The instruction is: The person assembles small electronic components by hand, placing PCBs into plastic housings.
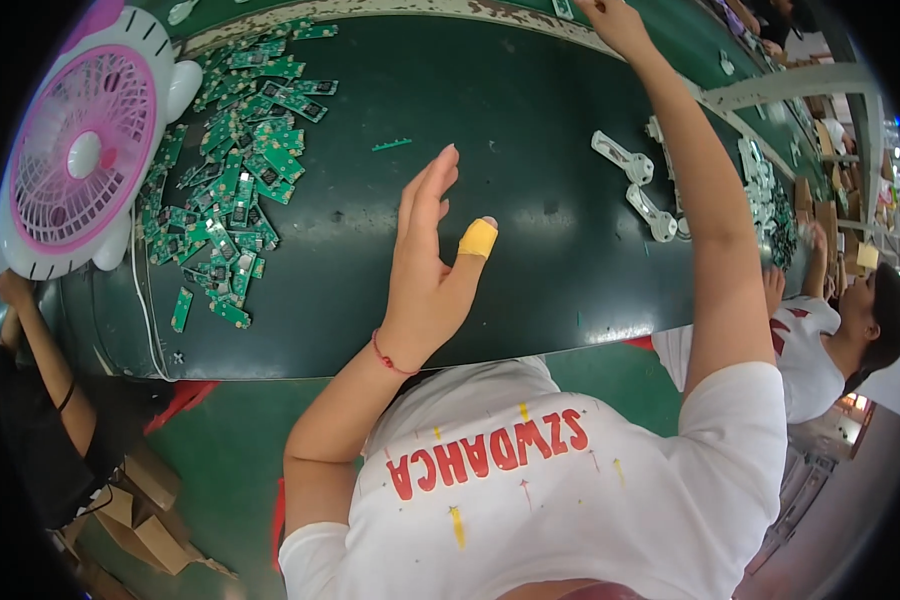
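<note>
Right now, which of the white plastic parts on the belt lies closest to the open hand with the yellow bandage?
The upper-left white part, nearest the left hand; the others lie farther right, by the raised arm.

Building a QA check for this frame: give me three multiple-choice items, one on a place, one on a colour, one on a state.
1. Where is the board pile? A beside the fan; B on the floor; C in a box.
2. Colour of the thumb tape? A blue; B yellow; C white.
3. State of the left hand? A fisted; B gripping a board; C open, empty.

Key: A, the pile lies right next to the fan. B, the tape is plainly yellow. C, the fingers are spread and hold nothing.
</note>
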### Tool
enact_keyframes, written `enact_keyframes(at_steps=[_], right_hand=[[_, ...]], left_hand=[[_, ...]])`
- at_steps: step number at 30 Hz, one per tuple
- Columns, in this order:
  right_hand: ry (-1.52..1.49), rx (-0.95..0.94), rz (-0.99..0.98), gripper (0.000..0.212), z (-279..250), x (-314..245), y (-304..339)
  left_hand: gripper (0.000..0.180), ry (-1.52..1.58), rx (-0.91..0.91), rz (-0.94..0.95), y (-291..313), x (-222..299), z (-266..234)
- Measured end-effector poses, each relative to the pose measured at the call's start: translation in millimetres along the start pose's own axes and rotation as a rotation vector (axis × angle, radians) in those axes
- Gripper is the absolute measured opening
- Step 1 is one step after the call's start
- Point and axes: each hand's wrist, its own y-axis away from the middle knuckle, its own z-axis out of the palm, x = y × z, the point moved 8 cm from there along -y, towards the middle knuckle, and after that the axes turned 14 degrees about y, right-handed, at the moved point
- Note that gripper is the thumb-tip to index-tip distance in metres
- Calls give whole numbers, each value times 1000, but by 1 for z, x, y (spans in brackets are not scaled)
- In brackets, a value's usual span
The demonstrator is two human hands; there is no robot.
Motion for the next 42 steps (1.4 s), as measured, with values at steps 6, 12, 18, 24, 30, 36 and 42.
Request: enact_keyframes(at_steps=[6, 12, 18, 24, 30, 36, 42], right_hand=[[218, -467, -311, 21, -78, -59, 155], [90, -194, -313, 18, -75, -82, 210], [-164, -188, -546, 15, -78, -181, 231], [-331, -191, -624, 26, -95, -226, 256], [-38, 11, -639, 25, -110, -243, 274], [78, -41, -555, 29, -105, -242, 271], [-360, -225, -630, 26, -87, -232, 267]], left_hand=[[49, 12, -63, 6, 2, -2, 6], [37, -107, -220, -30, 9, 0, 24], [53, -780, -122, 236, 18, 9, 21], [39, -837, -208, 211, 32, -6, 12], [45, -748, -210, 194, 37, 0, 5], [54, -678, -247, 211, 37, 2, 0], [62, -660, -255, 136, 39, 0, -3]])
